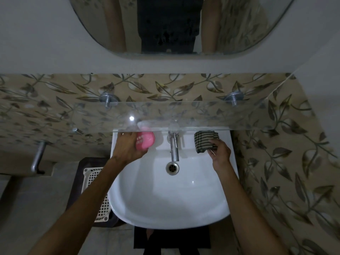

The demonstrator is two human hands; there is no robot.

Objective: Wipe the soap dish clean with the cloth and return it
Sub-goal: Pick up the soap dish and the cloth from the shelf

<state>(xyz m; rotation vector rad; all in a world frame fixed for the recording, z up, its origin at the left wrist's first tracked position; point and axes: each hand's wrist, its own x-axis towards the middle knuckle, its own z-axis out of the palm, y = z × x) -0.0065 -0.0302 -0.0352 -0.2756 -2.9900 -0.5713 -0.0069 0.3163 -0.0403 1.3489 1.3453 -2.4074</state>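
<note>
A pink soap dish sits at the back left of the white sink, partly under the glass shelf. My left hand grips the dish's left side with curled fingers. A folded dark-and-light striped cloth lies on the sink's back right ledge. My right hand holds the cloth's near right corner, fingers curled over it.
A glass shelf on metal brackets overhangs the back of the sink. A chrome tap stands between the dish and the cloth, above the drain. A white plastic basket sits on the floor to the left. A mirror hangs above.
</note>
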